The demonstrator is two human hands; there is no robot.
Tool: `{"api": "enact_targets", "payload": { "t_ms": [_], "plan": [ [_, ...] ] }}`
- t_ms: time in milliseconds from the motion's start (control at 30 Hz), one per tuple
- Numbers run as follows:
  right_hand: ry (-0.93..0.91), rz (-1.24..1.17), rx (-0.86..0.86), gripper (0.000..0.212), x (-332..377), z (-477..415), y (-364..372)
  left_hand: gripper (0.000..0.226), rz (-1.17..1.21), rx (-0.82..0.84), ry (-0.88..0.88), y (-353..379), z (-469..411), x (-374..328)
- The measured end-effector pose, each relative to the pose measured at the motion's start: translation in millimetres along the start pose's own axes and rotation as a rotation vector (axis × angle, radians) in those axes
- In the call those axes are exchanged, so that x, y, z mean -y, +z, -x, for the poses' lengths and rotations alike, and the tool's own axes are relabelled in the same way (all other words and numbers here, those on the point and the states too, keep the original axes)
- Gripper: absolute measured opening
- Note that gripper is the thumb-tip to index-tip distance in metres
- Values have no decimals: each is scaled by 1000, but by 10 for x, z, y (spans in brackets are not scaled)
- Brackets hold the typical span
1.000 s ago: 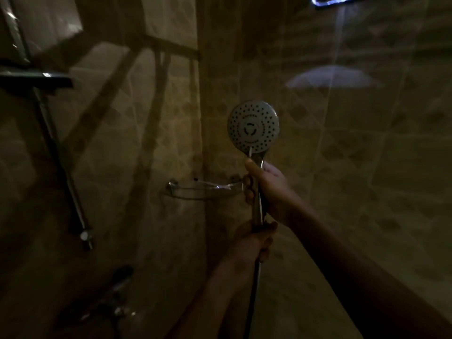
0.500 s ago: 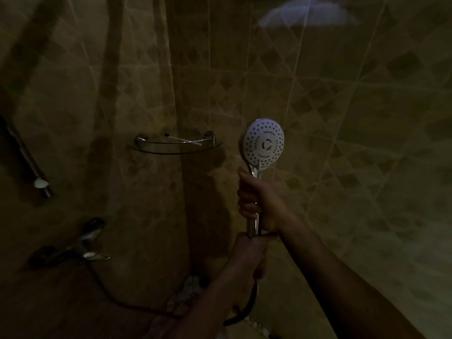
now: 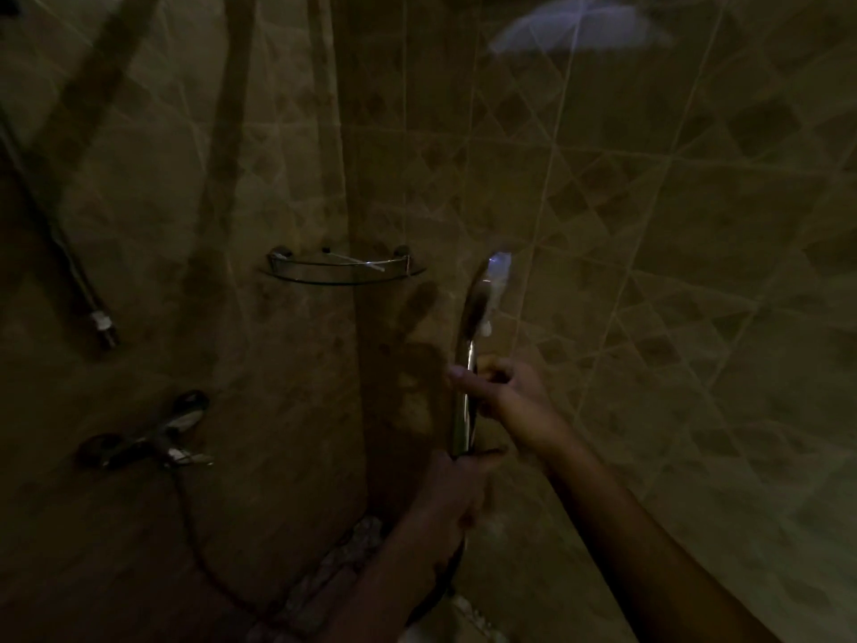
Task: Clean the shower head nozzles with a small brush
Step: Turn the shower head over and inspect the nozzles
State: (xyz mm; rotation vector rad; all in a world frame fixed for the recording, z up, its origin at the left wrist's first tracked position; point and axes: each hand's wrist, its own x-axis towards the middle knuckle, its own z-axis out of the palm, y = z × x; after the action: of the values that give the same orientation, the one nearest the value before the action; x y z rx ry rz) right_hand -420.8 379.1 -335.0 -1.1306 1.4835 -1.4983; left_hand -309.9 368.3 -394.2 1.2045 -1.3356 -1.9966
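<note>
Brown tile (image 3: 649, 225), glass shelf (image 3: 343, 281), shower head (image 3: 480, 301)

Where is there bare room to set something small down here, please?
The glass corner shelf is bare at its left end, between its left bracket and a thin pale item further right. It is crowded around the shower head, whose handle the left hand and right hand both grip.

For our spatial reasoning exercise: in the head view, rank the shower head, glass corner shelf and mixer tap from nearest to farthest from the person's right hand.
1. shower head, just above the right hand.
2. glass corner shelf, upper left.
3. mixer tap, far left, lower.
</note>
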Motion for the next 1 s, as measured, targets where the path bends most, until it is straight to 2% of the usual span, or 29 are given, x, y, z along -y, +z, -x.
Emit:
{"api": "enact_targets", "payload": {
  "t_ms": [67, 133, 233, 333, 367, 433, 533, 633, 667, 767, 833, 900, 1000],
  "plan": [
    [89, -290, 123, 28, -48, 30, -68, 29, 47, 74, -3, 23, 17, 35],
    [126, -400, 150, 24, -73, 47, -92, 21, 60, 73, -1, 64, 41, 54],
    [57, -237, 62, 11, -100, 49, -77, 22, 29, 11, 2, 115, -37, 83],
    [-99, 18, -57, 42, -116, 25, -96, 30, -3, -51, 11, 130, -129, 90],
    [-110, 49, -70, 45, -116, 10, -112, 28, -2, -51, 22, 130, -153, 82],
    [-93, 35, -86, 34, -112, -30, -149, 19, 1, -22, 38, 119, -183, 62],
    [-18, -31, -55, 31, -108, -38, -191, 12, -14, 47, 26, 77, -235, 70],
    [34, -45, 44, 7, -87, -15, -204, 17, -51, 37, 25, 57, -296, 91],
    [26, -26, 45, 7, -71, -9, -201, 24, -58, 13, 28, 56, -316, 99],
    [-92, 115, -70, 25, -48, -30, -118, 42, -79, -57, 45, 39, -381, 77],
    [-162, 181, -166, 31, -61, -65, -52, 33, -116, -70, 90, 20, -403, 51],
    [-168, 151, -194, 24, -90, -112, -20, 20, -113, -37, 109, -15, -394, 34],
    [-44, -82, -82, 27, -113, -162, -38, 22, -80, 13, 46, -90, -386, 65]
  ]
}}
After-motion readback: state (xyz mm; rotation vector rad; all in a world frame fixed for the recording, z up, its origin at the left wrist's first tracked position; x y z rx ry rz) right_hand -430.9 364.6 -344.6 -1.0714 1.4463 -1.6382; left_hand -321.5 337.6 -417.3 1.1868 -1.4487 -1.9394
